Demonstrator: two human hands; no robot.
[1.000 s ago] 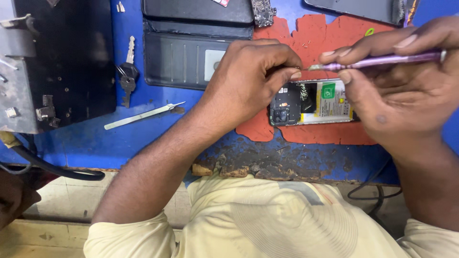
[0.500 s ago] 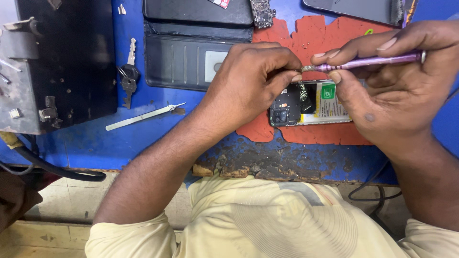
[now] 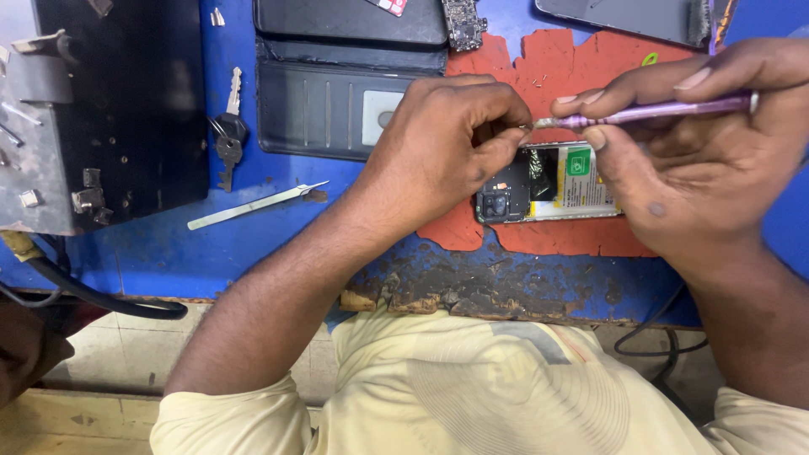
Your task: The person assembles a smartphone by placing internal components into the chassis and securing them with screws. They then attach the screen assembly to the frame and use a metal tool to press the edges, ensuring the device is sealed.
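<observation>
An opened phone (image 3: 548, 184), back cover off and battery and camera block showing, lies on a torn red mat (image 3: 590, 72) at the near right of the blue bench (image 3: 168, 244). The right hand (image 3: 691, 160) has its fingers pinched shut around a slim purple screwdriver (image 3: 657, 109), held nearly level, tip pointing left just above the phone's far edge. The left hand (image 3: 447, 152) comes in from the left, fingers curled tight, thumb and forefinger nipped together right at the screwdriver tip; what it grips there is too small to tell, and its knuckles cover the phone's left end. Further out: a dark wallet-style phone case (image 3: 337, 105) lies open just left of the mat. Beyond it on the far side sits a small circuit board (image 3: 462, 21). Left again, a key (image 3: 229, 135) on the blue surface, and nearer, a pair of metal tweezers (image 3: 253, 205) lying slantwise. At the far left stands a black and grey metal box (image 3: 101, 109), with a black cable (image 3: 93, 295) curling below the bench edge.
</observation>
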